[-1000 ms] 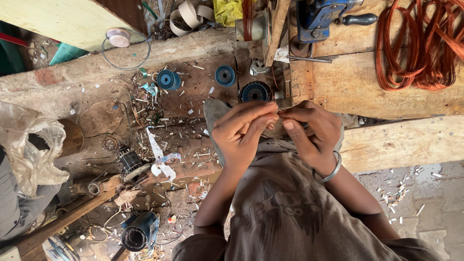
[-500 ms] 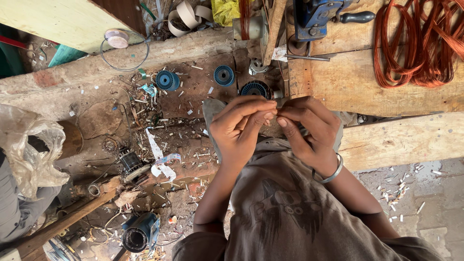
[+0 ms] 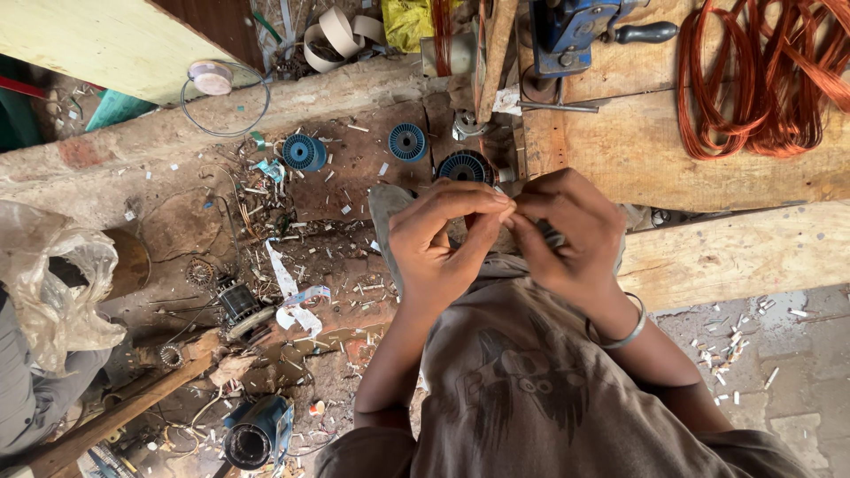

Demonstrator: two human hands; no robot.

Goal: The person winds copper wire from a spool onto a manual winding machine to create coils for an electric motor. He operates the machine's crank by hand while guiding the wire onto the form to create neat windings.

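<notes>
A small dark part, mostly hidden, sits pinched between the fingers of the right hand, held over the person's lap at the tabletop edge. The left hand meets it, thumb and fingers pressed together at its tip. It looks light and stiff, best held by its sides. Just beyond the fingers lie 3 blue ribbed spools; far to the right, 1 bundle of copper wire.
</notes>
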